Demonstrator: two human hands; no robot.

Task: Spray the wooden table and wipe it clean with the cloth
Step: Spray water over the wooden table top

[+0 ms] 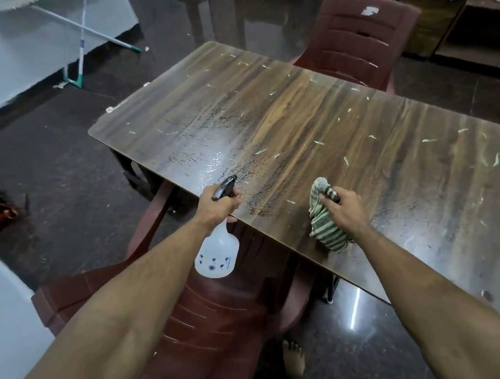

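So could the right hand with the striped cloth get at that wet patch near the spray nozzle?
Probably yes: the right hand holds the green striped cloth beside the wet patch, with only bare wooden table between.

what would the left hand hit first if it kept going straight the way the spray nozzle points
Probably nothing solid soon: the left hand aims the spray bottle over the wet patch of the wooden table. That line looks free across the top, though its height is unclear.

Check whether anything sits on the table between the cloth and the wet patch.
Nothing visible does. The striped green cloth in the right hand has bare brown wooden table up to the wet patch; only small pale specks lie there.
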